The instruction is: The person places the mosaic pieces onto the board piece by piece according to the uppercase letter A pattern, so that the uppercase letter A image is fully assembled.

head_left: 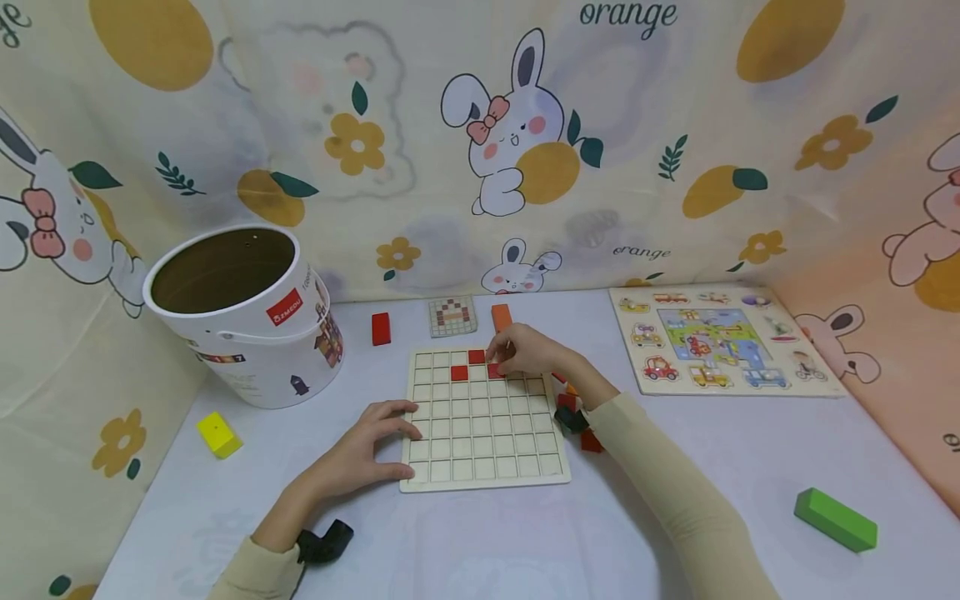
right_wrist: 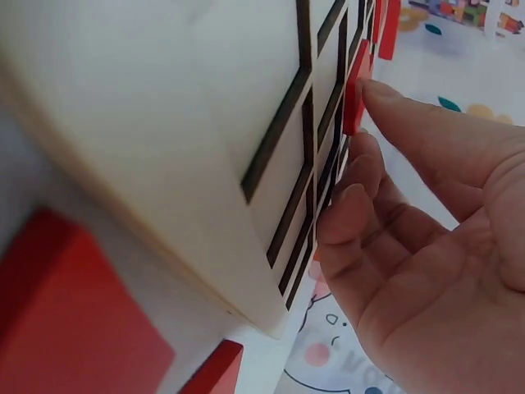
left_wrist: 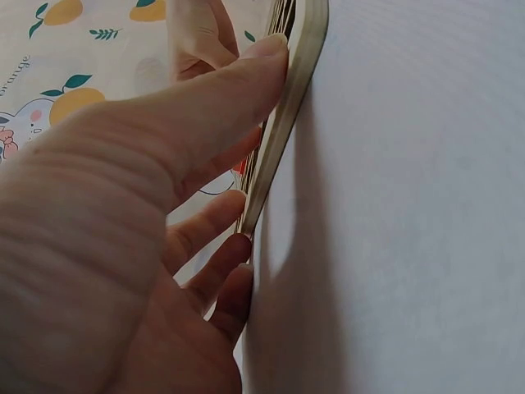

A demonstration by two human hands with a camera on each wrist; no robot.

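A pale grid board point(head_left: 485, 429) lies on the white table in the head view. Two red tiles point(head_left: 459, 373) sit in cells near its far edge. My right hand point(head_left: 522, 348) is over the far rows, its thumb and finger pinching another red tile point(right_wrist: 356, 89) at the grid surface. My left hand point(head_left: 367, 446) rests along the board's left edge, fingers extended; its thumb point(left_wrist: 246, 78) touches the edge near the near corner. Loose red tiles point(right_wrist: 74, 320) lie beside the board's right edge, partly hidden by my right wrist in the head view.
A white bucket point(head_left: 318, 292) stands back left, near a yellow block point(head_left: 220, 435). Behind the board lie a red block point(head_left: 381, 328), a small pattern card point(head_left: 452, 317) and an orange block point(head_left: 502, 317). A picture puzzle point(head_left: 637, 358) is back right; a green block point(head_left: 836, 519) lies front right.
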